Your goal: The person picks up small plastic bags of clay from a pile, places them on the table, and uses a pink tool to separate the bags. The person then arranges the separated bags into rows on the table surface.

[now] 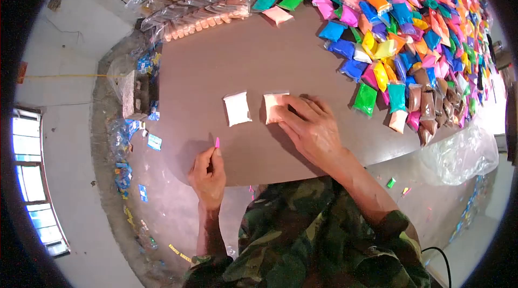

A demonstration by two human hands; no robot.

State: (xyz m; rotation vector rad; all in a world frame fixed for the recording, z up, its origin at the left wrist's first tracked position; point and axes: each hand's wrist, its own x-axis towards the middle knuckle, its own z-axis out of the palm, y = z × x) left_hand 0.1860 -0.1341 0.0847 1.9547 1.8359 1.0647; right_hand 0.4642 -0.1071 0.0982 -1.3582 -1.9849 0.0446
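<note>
My left hand [209, 176], low at the table's near left edge, pinches a small bright pink piece [217, 142] between thumb and fingertips; its kind is too small to make out. Further right, my right hand [312, 126] has its thumb and fingers on the right side of a peach-coloured packet [271, 109], which lies on the brown table [216, 67]. Part of that packet is hidden under the fingertips. A white packet [237, 109] lies flat just left of the peach one, apart from it and touched by neither hand.
A large heap of colourful packets [399, 40] covers the right and far right of the table. Clear bags of stacked peach, brown and grey packets [202, 5] lie at the far left. A clear plastic bag [461, 153] hangs by the right edge. Scraps litter the floor.
</note>
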